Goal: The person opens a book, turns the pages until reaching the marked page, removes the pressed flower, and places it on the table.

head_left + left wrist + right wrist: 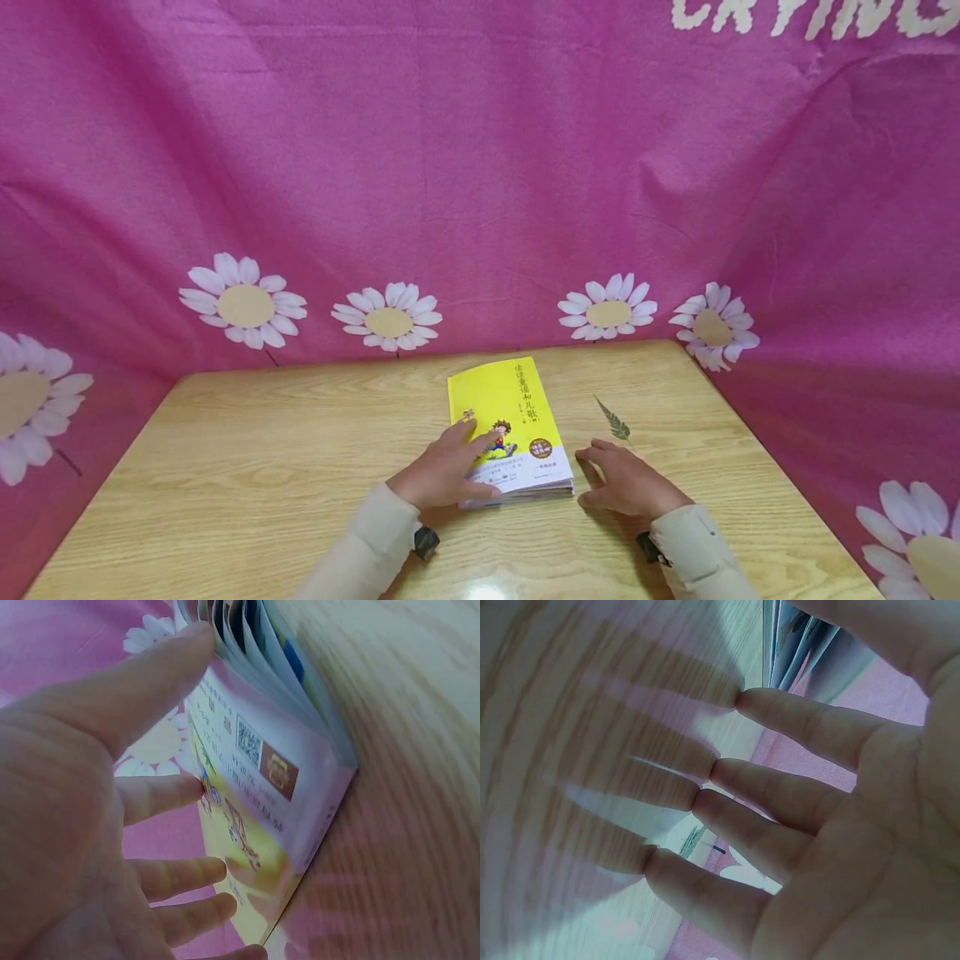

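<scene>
A closed paperback book [495,392] with a yellow and white cover lies on the wooden table, its pages slightly fanned at the near edge. Over the cover's lower left part is my left hand [442,468], fingers spread and fairly straight. In the left wrist view, the left thumb [161,679] reaches to the near page edges of the book [262,772], and the fingertips meet or hover by the cover. Just right of the book, my right hand [626,482] rests its fingertips on the tabletop, holding nothing. A flat green leaf [615,419] lies beyond the right hand.
The wooden table [247,467] extends to both sides of the book. A pink cloth [450,183] with white daisies hangs behind the table and along its sides. Dark wrist straps [426,543] show at both sleeves.
</scene>
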`<act>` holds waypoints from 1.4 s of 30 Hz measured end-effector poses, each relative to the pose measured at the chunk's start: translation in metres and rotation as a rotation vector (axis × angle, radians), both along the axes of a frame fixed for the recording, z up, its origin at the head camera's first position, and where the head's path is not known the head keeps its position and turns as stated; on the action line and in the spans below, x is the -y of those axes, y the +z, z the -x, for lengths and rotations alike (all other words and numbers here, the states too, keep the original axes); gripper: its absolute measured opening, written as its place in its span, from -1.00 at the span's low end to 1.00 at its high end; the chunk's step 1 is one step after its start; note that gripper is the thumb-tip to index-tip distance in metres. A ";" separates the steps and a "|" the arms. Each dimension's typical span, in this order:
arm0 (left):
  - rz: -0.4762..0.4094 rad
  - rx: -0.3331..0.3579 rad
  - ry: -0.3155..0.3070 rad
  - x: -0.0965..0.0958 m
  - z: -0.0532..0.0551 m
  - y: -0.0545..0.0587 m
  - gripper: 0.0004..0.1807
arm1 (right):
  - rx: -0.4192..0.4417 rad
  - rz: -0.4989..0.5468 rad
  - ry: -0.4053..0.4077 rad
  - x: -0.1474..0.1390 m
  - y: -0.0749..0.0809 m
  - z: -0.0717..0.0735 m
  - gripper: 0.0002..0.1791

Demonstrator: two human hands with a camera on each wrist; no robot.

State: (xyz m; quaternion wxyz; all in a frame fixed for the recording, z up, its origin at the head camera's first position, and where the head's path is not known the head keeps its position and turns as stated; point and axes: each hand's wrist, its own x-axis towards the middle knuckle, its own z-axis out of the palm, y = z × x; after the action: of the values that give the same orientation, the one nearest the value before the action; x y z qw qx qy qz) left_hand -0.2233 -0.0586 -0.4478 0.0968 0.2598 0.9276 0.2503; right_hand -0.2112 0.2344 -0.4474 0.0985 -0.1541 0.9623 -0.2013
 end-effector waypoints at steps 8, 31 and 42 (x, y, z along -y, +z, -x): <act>0.053 -0.042 -0.031 -0.006 -0.002 -0.001 -0.10 | 0.030 0.011 -0.008 0.002 0.000 0.000 -0.31; 0.214 -0.090 -0.030 -0.019 0.000 -0.007 -0.25 | 0.053 -0.020 -0.037 0.005 0.004 0.000 -0.31; 0.280 -0.096 -0.037 -0.024 -0.001 -0.002 -0.26 | 0.032 -0.007 -0.011 0.003 0.005 -0.003 -0.31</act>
State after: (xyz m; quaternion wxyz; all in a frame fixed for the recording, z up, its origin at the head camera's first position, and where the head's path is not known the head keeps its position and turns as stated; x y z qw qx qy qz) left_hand -0.2222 -0.0342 -0.4495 0.0921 0.2727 0.9520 0.1039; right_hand -0.2085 0.2312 -0.4427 0.1132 -0.1454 0.9622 -0.2008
